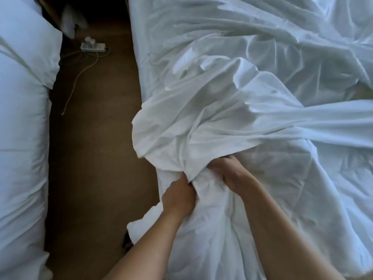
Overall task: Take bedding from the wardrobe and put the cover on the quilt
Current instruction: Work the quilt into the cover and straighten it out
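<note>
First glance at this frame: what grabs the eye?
The left hand and right hand grip a bunched wad of white cover at bottom centre, on the rumpled right-hand bed. On the brown floor, upper left, lies a white power strip with a trailing cable.

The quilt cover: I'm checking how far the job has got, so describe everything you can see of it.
The quilt cover is thin white cloth, smooth-looking and heavily creased, heaped on the bed near its left edge. A bunched part overhangs that edge above the brown carpet. The left hand and right hand both grip a gathered fold at its near end.
</note>
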Motion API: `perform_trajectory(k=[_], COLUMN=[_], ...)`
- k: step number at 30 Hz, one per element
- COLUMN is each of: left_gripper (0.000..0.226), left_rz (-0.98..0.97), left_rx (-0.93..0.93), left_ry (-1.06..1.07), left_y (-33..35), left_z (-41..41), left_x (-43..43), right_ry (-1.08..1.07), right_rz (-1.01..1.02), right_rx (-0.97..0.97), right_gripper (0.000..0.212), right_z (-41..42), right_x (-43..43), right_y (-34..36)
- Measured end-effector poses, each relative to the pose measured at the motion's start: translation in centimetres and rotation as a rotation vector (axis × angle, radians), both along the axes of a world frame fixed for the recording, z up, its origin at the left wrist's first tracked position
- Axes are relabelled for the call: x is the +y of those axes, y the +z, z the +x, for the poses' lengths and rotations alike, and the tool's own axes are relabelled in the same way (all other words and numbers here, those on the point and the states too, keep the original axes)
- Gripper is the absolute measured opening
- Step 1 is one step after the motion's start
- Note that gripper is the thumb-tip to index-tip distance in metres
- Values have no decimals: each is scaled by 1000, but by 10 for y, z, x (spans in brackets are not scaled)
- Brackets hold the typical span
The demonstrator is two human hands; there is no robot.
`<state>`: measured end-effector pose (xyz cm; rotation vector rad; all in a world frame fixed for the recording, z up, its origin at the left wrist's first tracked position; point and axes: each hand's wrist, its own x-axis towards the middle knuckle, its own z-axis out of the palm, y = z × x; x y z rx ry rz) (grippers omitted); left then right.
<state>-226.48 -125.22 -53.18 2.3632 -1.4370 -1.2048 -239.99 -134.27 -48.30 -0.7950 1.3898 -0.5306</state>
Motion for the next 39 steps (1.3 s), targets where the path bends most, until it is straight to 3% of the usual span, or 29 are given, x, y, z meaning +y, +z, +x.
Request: perform_trajectory(k=[2, 4, 6, 8, 11, 14, 16, 20, 23, 26, 30, 33, 35, 36, 37, 39], left_gripper=[29, 29, 28, 26, 19, 41, 55, 81, 100, 106, 96, 56, 31, 23, 19, 21], left_rz=[-2, 31, 129, 200, 125, -95, -144, -83, -100, 100, 244, 417, 351, 207, 4, -347], left_rx=[-11, 38, 79, 24, -76, -137, -152, -235, -307, -321, -310, 47, 205, 156, 37, -190], left_ry=[-40, -121, -309, -527, -663, -658, -735, -859, -884, -1077, -1377, -1308, -1071, -992, -967, -929], left_y=[1, 5, 15, 26, 51, 75, 83, 77, 60, 34, 15, 44, 71, 83, 93, 106], left_z=[-6, 1, 15, 35, 60, 77, 85, 89, 87, 80, 80, 95, 107, 115, 123, 139], left_x=[0, -10, -22, -40, -74, -109, -125, -153, -192, -211, -207, -257, -314, -347, -383, -453], right_ry=[-174, -341, -483, -547, -463, -550, -649, -726, -976, -1175, -990, -498, -155, -46, 18, 63], right_rz=[13, -14, 54, 201, 322, 370, 400, 483, 575, 451, -191, -497, -377, -241, -96, 100], right_rx=[-225, -182, 71, 435, 803, 818, 809, 770, 708, 843, 1219, 1221, 1203, 1195, 1170, 1087], right_gripper=[37, 34, 28, 42, 53, 49, 48, 46, 44, 49, 55, 69, 97, 106, 107, 80], right_z=[0, 10, 24, 26, 17, 21, 28, 42, 47, 57, 79, 108, 120, 121, 116, 106], right_x=[5, 8, 20, 54, 119, 142, 140, 126, 119, 93, -1, -111, -186, -215, -235, -241], right_y=[7, 10, 0, -16, -32, -29, -25, -28, -34, -16, 32, 47, 48, 42, 32, 13])
